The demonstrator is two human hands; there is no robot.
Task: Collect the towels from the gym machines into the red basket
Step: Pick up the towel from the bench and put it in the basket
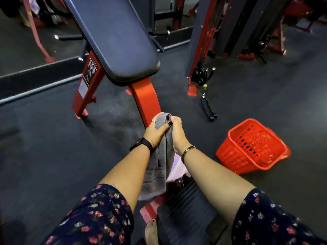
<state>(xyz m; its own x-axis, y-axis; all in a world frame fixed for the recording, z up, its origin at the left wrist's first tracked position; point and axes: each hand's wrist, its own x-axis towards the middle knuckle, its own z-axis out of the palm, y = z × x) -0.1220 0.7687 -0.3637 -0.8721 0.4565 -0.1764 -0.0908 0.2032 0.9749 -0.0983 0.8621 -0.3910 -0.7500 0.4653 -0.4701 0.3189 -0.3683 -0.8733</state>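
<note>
A grey towel [159, 167] hangs down between my forearms, bunched at its top end. My left hand [156, 130] grips that bunched top from the left, and my right hand [177, 129] grips it from the right, right beside the left. The red basket [230, 152] sits tilted on the dark floor to my right, about an arm's length from my hands; I see no towel inside it. Part of a pink striped cloth [174, 169] shows behind the grey towel, under my right wrist.
A bench with a dark pad [115, 38] on a red frame [146, 101] stands straight ahead. A cable machine [200, 50] rises at the upper right, with a black handle [208, 110] lying on the floor. A black footplate [185, 214] is below me.
</note>
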